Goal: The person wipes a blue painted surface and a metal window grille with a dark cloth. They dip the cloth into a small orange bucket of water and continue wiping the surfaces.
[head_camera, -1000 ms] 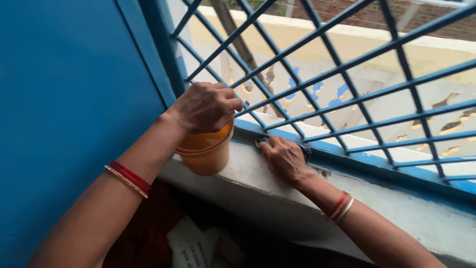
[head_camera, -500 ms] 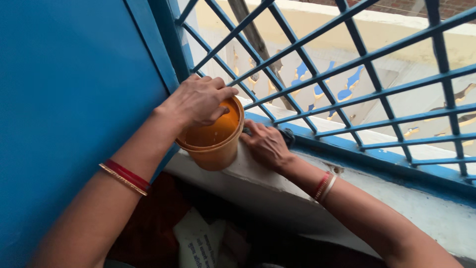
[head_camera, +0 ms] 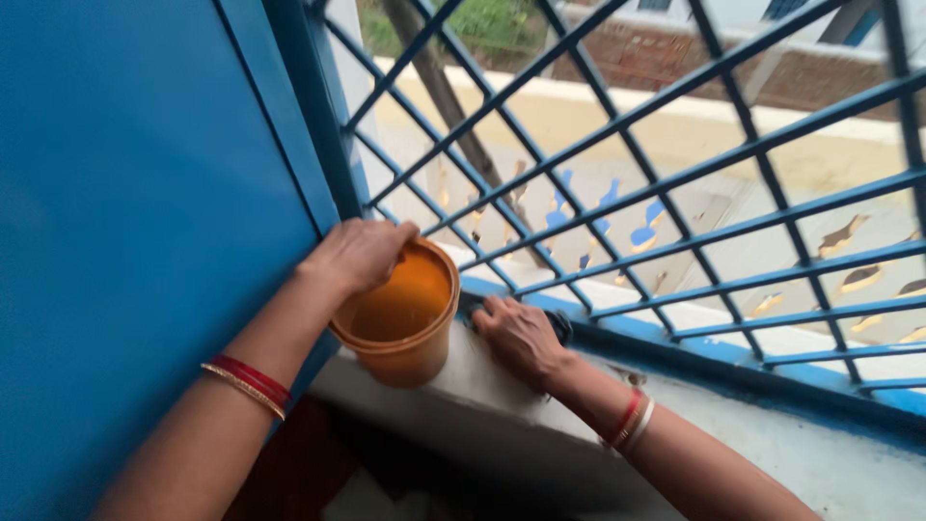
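Observation:
My left hand (head_camera: pixel 355 254) grips the rim of an orange plastic tub (head_camera: pixel 397 328), holding it against the near edge of a pale window ledge (head_camera: pixel 482 405); its open mouth tips toward me. My right hand (head_camera: pixel 519 335) presses flat on a dark cloth (head_camera: pixel 559 326) that lies on the ledge by the base of the blue window grille (head_camera: pixel 617 174). Most of the cloth is hidden under my fingers. Red and gold bangles sit on both wrists.
A blue wall panel (head_camera: pixel 125 212) fills the left side. The grille's diagonal bars rise just behind both hands, with its blue bottom rail (head_camera: pixel 733 357) running right. Beyond the bars lie a tree trunk (head_camera: pixel 444 96) and a cream wall. Below the ledge is dark.
The tub has tilted so its open mouth shows more, and my left hand has shifted from across the top to its left rim. My right hand slid left along the ledge with the cloth.

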